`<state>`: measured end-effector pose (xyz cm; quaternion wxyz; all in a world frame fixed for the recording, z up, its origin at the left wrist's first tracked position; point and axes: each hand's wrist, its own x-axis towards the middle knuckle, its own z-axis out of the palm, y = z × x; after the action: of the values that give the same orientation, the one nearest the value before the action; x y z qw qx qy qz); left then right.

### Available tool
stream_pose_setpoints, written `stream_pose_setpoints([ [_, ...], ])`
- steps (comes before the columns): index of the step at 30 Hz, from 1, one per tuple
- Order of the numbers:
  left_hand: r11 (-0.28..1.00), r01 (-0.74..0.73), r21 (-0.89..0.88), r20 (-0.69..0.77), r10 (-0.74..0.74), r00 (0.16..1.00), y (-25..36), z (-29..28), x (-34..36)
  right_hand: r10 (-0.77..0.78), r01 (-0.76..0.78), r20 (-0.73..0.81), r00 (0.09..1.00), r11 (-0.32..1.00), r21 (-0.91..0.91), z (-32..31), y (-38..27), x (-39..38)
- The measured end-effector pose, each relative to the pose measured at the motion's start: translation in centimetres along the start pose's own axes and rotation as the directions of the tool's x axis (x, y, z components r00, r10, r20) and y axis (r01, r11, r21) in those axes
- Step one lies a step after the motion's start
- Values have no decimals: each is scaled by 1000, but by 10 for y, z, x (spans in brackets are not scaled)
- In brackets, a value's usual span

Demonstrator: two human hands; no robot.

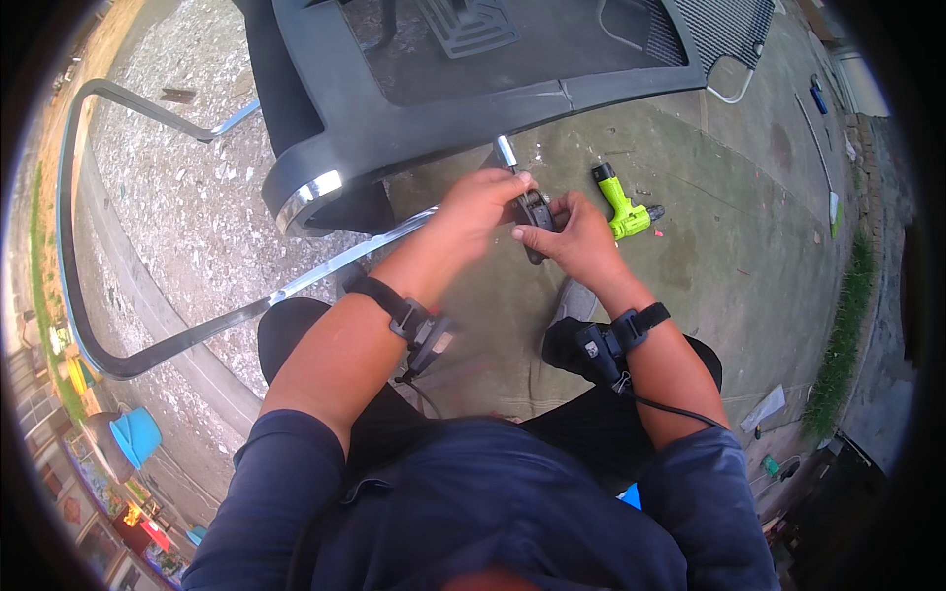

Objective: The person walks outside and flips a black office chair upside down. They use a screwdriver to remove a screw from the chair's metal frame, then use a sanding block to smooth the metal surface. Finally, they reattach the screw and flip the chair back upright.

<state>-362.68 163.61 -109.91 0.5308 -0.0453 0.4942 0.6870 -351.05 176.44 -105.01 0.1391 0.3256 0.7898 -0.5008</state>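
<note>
The dark part (535, 219) is located in front of the person, between the two hands, above the floor (719, 266) in this view. The left hand (480, 205) grasps its upper end; the thumb lies along the top and the other fingers are largely hidden. The right hand (583, 236) grips the part from the right side, with the thumb on its face and the fingers bent behind it. The exact contact of the hidden fingers cannot be told.

A chrome tube end (506, 151) projects just above the left hand. Beyond it is the chair (414, 130), with a black rim and dark mesh; a chrome band (309, 199) wraps its near left corner. The bent metal frame (330, 264) extends to the left and passes behind the left forearm; whether it joins the chair cannot be told.

The green drill (623, 205) lies on the floor to the right of the hands, near the right hand, its chuck directed right. Each wrist carries a black strap with a device: left device (430, 345), right device (601, 347).
</note>
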Motion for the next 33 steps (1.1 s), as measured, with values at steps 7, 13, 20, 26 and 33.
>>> stream_pose_setpoints([
  [7,999,-41,28,-1,41,999,-3,-1,3,52,-198,272,961,815,545,-9,20,9],
  [13,1000,-7,-27,-21,7,1000,-3,2,3,-46,47,-35,998,998,40,-2,12,5],
  [20,1000,0,-4,-53,0,999,1,6,-2,-244,174,-204,948,935,-309,3,2,-5],
  [26,998,-20,52,-74,24,997,2,11,-4,93,-305,318,943,622,721,-11,37,18],
  [33,999,-1,32,-33,2,999,-1,5,0,-4,-184,307,952,793,580,-15,34,19],
])
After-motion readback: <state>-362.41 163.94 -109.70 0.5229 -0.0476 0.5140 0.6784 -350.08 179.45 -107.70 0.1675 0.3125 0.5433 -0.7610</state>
